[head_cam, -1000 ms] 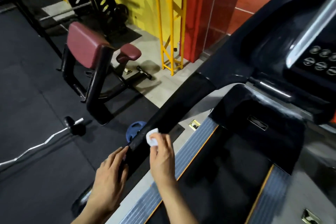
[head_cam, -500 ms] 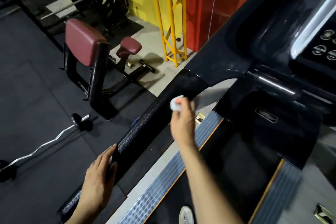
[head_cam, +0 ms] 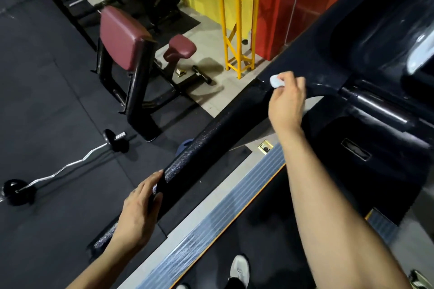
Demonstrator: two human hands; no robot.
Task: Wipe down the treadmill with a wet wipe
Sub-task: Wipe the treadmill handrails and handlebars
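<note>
left hand [head_cam: 138, 213]: fingers curled over lower end of handrail [head_cam: 211, 148], steadying | handrail: long axis climbs from lower left to upper right | right hand [head_cam: 285, 101]: nearer hand, fingers pinched on wet wipe [head_cam: 276, 81], pressed where handrail meets console [head_cam: 352, 30] | unwiped console lies up-right of wipe

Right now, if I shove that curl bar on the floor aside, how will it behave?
The curl bar probably feels heavy, with a black plate at each end. On round plates it would likely roll rather than slide. The steel shaft should stay stiff.
</note>
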